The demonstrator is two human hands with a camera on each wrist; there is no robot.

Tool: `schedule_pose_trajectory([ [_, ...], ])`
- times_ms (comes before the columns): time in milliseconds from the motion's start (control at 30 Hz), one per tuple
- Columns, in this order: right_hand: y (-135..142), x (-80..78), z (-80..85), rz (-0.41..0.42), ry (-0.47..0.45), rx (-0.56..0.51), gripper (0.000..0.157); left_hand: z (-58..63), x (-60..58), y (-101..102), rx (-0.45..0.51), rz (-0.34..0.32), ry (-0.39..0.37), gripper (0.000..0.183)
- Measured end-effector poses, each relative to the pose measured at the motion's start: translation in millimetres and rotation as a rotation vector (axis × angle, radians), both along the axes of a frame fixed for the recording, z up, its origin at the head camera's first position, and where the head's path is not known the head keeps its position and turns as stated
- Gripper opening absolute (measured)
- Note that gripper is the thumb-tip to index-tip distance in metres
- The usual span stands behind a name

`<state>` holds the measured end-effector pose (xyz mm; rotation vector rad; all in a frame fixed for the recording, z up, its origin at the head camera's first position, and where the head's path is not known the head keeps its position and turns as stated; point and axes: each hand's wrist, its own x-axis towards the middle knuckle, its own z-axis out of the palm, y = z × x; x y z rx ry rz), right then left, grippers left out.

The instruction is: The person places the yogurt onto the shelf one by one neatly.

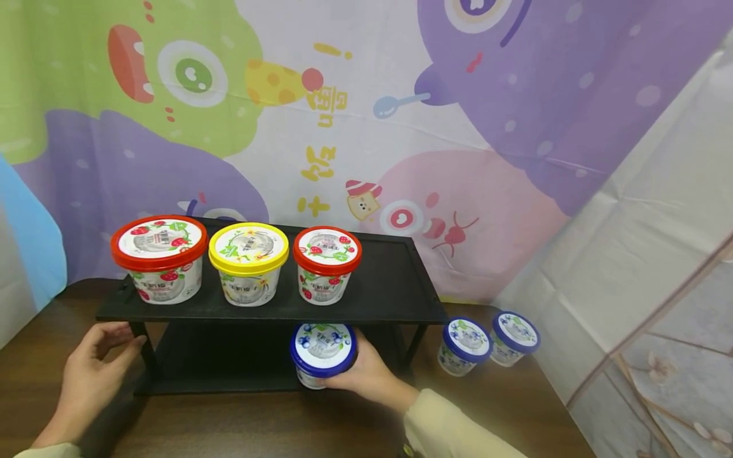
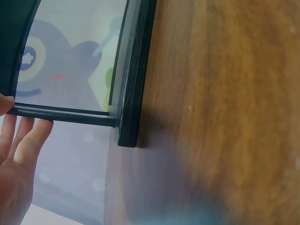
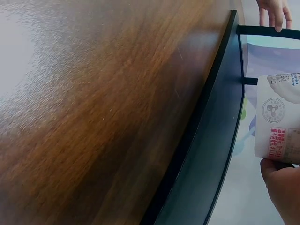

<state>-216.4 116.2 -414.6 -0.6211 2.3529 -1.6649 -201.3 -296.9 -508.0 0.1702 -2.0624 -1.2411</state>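
Observation:
My right hand (image 1: pixel 372 375) grips a paper cup with a blue lid (image 1: pixel 323 348) and blueberry print. The cup is at the front of a black two-tier rack (image 1: pixel 389 267), below its top board; in the right wrist view the printed cup (image 3: pixel 276 122) is held a little above the lower board (image 3: pixel 206 136). At the rack's left end, my left hand (image 1: pixel 94 369) pinches a thin post (image 2: pixel 65 115) between thumb and fingers. On the top board stand a large red-lidded cup (image 1: pixel 160 257), a yellow-lidded cup (image 1: pixel 249 262) and a smaller red-lidded cup (image 1: pixel 328 262).
Two more blue-lidded cups (image 1: pixel 465 345) (image 1: pixel 514 337) stand on the brown wooden table (image 1: pixel 487 413), right of the rack. A cartoon-printed cloth (image 1: pixel 355 146) hangs behind. Pale flowered sheeting (image 1: pixel 658 305) borders the right side.

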Motion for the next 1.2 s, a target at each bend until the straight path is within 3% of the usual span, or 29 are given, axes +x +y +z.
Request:
schedule_pose_trajectory([
  [267, -8, -1.5, -0.6, 0.02, 0.003, -0.012, 0.083, 41.1, 18.3, 27, 0.036, 0.0, 0.001, 0.028],
  [433, -14, -2.0, -1.2, 0.026, 0.014, 0.006, 0.083, 55.0, 25.1, 34, 0.037, -0.005, -0.025, 0.029],
  [967, -32, -2.8, -1.8, 0.052, -0.014, 0.028, 0.082, 56.2, 27.8, 35, -0.007, -0.002, -0.041, 0.029],
  [1200, -43, -4.1, -4.2, 0.071, -0.005, 0.005, 0.081, 55.4, 28.2, 34, 0.031, 0.006, -0.028, 0.029],
])
